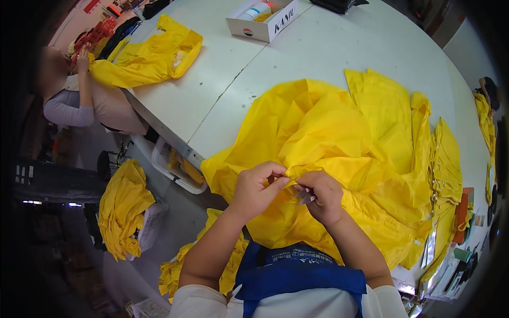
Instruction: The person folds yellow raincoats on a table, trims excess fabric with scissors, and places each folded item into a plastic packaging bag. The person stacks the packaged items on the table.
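A large, crumpled piece of thin yellow fabric (323,124) is spread over the near part of the table and hangs past its edge towards my lap. With thumb and fingers closed, my left hand (257,185) pinches a gathered bit of it. Just beside, my right hand (322,193) pinches the same gathered spot, fingertips almost touching the left ones. Small thread snips (306,197) with pale metal blades stick out from under the right fingers; their grip is hidden in the palm.
Folded yellow pieces (379,100) lie to the right on the white table (228,100). A white cardboard box (263,26) stands at the far side. Far left, another person (85,100) handles yellow fabric (154,55). Baskets with yellow cloth (125,204) stand at lower left.
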A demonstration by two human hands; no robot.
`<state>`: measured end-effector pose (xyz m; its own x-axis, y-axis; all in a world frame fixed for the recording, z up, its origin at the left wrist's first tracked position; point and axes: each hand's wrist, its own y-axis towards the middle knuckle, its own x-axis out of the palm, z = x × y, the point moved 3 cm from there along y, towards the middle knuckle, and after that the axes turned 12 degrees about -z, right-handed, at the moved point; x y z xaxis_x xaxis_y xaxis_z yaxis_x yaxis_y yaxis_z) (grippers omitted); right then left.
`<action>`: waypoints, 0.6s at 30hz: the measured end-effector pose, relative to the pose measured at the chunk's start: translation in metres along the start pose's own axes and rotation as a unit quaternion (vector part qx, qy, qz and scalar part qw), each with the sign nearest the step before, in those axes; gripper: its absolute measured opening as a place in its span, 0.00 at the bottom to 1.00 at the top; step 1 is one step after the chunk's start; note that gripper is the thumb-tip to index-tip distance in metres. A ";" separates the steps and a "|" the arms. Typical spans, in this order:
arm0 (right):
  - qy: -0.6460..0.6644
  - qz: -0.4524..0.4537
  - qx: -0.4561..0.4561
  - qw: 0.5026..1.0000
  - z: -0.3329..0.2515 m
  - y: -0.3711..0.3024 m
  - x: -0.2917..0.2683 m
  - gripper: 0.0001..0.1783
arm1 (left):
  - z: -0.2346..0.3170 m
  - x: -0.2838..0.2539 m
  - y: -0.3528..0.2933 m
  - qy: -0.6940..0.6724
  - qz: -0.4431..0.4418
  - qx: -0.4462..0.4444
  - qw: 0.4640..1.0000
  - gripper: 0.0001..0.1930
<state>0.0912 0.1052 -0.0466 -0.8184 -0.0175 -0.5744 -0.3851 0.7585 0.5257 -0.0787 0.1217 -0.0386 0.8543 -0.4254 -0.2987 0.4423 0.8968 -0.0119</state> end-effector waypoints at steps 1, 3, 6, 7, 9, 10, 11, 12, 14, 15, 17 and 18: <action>0.007 -0.006 0.011 1.000 0.001 -0.001 0.001 0.10 | 0.002 -0.001 0.000 0.023 -0.006 0.020 1.000 0.08; 0.021 -0.017 0.033 0.999 0.003 -0.005 0.002 0.13 | 0.005 -0.001 0.001 0.060 -0.017 0.057 0.996 0.09; 0.085 -0.045 0.095 0.991 0.004 -0.008 0.003 0.14 | 0.005 0.001 0.006 0.097 -0.038 0.100 0.990 0.10; 0.102 -0.065 0.108 0.987 0.005 -0.009 0.004 0.15 | 0.002 0.000 0.008 0.103 -0.047 0.109 0.988 0.10; 0.132 -0.101 0.140 0.976 0.009 -0.009 0.002 0.16 | -0.003 -0.003 0.011 0.107 -0.068 0.115 0.985 0.10; 0.122 -0.071 0.127 0.982 0.008 -0.009 -0.001 0.14 | -0.011 -0.004 0.012 0.089 -0.059 0.097 0.990 0.10; 0.111 -0.041 0.114 0.986 0.008 -0.008 -0.003 0.13 | -0.022 -0.004 0.012 0.072 -0.051 0.078 0.993 0.11; 0.103 -0.013 0.097 0.990 0.009 -0.011 -0.006 0.11 | -0.034 -0.005 0.011 0.058 -0.039 0.057 0.996 0.11; 0.074 0.027 0.177 0.981 0.019 -0.036 -0.025 0.15 | -0.054 -0.013 0.011 -0.074 0.017 -0.005 0.997 0.11; 0.061 0.066 0.244 0.965 0.031 -0.060 -0.031 0.16 | -0.064 -0.018 0.011 -0.136 0.045 -0.040 0.989 0.11; -0.015 0.150 0.380 0.912 0.061 -0.105 -0.046 0.16 | -0.091 -0.031 0.014 -0.176 0.068 -0.044 0.981 0.10; -0.077 0.191 0.447 0.870 0.076 -0.126 -0.056 0.15 | -0.102 -0.035 0.014 -0.196 0.080 -0.048 0.976 0.10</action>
<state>0.2179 0.0604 -0.1285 -0.7205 0.3830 -0.5781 0.4454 0.8945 0.0376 -0.1298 0.1613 -0.1257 0.9576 -0.2756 0.0842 0.2827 0.9551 -0.0891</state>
